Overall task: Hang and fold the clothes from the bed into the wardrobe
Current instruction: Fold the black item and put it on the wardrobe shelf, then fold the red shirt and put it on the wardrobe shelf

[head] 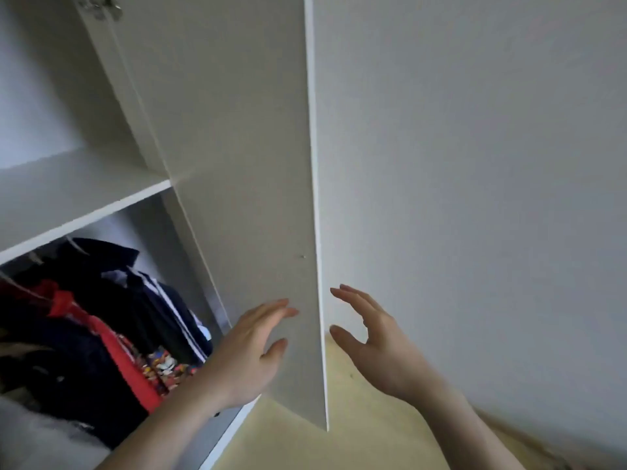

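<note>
Both hands reach for the open wardrobe door (244, 198).
Left hand (251, 347) and right hand (369, 337) are open and hold nothing; the door looks stiff, so push its edge.

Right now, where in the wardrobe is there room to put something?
The shelf above the hanging clothes looks bare, bordered by the open door. Below it, dark and red garments crowd the space. Both hands, left hand and right hand, flank the door's edge.

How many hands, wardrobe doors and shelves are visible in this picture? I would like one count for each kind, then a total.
Hands: 2, left hand and right hand, both open beside the door edge
Open wardrobe door: 1
Shelf above the hanging clothes: 1
Total: 4
</note>
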Demonstrator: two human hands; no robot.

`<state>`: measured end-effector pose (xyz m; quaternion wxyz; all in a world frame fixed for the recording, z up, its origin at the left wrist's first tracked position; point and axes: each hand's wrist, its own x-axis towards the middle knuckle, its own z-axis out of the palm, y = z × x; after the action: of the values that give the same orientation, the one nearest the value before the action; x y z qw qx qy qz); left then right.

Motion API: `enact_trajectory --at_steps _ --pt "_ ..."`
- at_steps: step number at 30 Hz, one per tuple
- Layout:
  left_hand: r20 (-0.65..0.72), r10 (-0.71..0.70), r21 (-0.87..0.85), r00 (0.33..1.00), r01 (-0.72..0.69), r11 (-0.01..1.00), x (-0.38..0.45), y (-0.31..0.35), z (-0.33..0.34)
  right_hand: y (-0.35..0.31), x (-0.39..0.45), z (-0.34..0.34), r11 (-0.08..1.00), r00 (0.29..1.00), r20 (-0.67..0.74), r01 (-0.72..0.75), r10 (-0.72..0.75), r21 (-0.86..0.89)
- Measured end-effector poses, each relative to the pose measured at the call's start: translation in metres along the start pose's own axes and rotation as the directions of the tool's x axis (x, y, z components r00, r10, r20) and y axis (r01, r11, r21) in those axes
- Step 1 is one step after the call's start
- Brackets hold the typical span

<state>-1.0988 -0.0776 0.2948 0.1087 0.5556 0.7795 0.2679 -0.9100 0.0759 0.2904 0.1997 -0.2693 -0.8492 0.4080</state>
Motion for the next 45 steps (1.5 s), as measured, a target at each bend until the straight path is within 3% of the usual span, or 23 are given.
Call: enact_trajectory --at_steps 5,10,13,18,21,24,30,38,45 --pt "0.259 0.239 -0.054 0.936 -0.233 0.971 0.062 0.057 0.074 0.062 -0.075 -0.057 0.961 0.937 -0.227 -0.275 0.266 -0.009" --pt "0.385 0.467 -0.169 0.796 -0.437 0.883 0.111 0.135 0.153 0.100 -0.148 -0.102 0.859 0.770 -0.427 -0.511 0.474 0.032" --pt "0.449 0.583 -0.239 0.677 -0.538 0.808 0.120 0.187 0.195 0.111 -0.194 -0.118 0.789 0.643 -0.533 -0.610 0.550 0.079" --pt "0.550 0.721 -0.371 0.421 -0.651 0.663 0.090 0.279 0.256 0.109 -0.301 -0.132 0.667 0.382 -0.679 -0.713 0.628 0.216" --pt "0.561 0.785 -0.448 0.262 -0.702 0.554 0.058 0.336 0.289 0.104 -0.374 -0.139 0.581 0.208 -0.726 -0.753 0.656 0.309" --pt "0.555 0.818 -0.502 0.148 -0.725 0.472 0.018 0.391 0.317 0.098 -0.439 -0.147 0.531 0.085 -0.743 -0.753 0.664 0.389" --pt "0.542 0.839 -0.557 0.049 -0.726 0.402 -0.066 0.480 0.368 0.103 -0.563 -0.167 0.511 0.022 -0.731 -0.729 0.682 0.456" --pt "0.550 0.833 -0.588 0.061 -0.680 0.438 -0.157 0.576 0.426 0.114 -0.723 -0.219 0.503 0.016 -0.727 -0.733 0.686 0.459" --pt "0.575 0.818 -0.570 0.006 -0.714 0.406 -0.203 0.667 0.487 0.139 -0.831 -0.263 0.509 -0.036 -0.749 -0.712 0.661 0.483"
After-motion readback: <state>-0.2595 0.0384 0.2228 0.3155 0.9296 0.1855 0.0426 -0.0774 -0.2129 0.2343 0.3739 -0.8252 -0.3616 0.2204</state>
